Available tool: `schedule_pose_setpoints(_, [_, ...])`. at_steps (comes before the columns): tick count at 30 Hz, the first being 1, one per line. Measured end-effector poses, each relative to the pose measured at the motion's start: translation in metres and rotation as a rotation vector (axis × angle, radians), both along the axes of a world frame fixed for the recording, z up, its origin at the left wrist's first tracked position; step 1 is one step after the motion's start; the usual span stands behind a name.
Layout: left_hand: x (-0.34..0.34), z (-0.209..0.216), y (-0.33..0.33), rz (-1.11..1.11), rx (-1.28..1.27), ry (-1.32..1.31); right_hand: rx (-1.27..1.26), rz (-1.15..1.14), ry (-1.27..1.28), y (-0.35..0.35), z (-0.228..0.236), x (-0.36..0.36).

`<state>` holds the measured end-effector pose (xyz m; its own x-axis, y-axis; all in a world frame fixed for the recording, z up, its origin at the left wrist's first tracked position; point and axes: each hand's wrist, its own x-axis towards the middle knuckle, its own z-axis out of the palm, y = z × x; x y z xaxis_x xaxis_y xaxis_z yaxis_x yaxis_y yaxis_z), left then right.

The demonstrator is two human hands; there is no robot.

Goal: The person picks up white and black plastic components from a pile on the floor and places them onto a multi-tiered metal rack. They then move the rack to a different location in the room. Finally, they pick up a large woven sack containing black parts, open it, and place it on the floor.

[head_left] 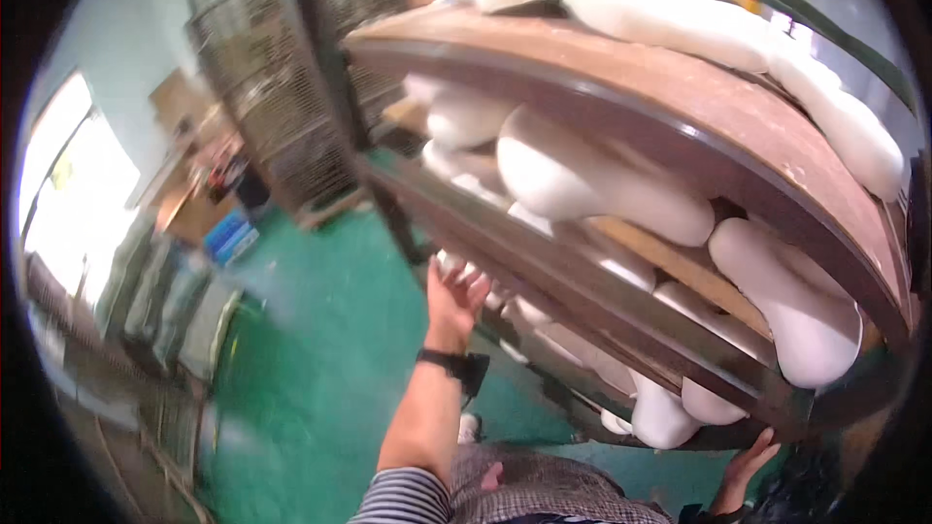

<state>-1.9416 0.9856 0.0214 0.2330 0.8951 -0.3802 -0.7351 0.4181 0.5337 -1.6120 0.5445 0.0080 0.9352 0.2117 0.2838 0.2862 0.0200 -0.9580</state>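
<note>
My left hand, a dark watch on its wrist, is raised against the left side of a dark-framed shelf rack. Its fingers are spread near the lower rail, and a whitish patch shows by the fingertips. Down at the rack's lower right corner, my right hand rests with fingers stretched along the frame. Smooth white bulbous pieces, long and rounded, lie on the rack's levels. One of them juts out at the right end. Motion blurs the view, so what they are made of is unclear.
Green floor stretches to the left of the rack. Behind stands a tall mesh cage rack. Cardboard boxes and a blue box sit by the wall, near stacked grey-green pieces below a bright window.
</note>
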Motion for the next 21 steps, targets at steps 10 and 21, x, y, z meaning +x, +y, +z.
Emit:
schedule_pose_setpoints(10, [-0.016,0.113,0.036,-0.409,0.225,-0.53,-0.021,-0.706,-0.187,0.03,0.017,-0.041])
schedule_pose_setpoints(21, [-0.044,0.146,0.05,-0.546,0.183,-0.761,1.079,0.291,0.519,0.301,0.147,-0.228])
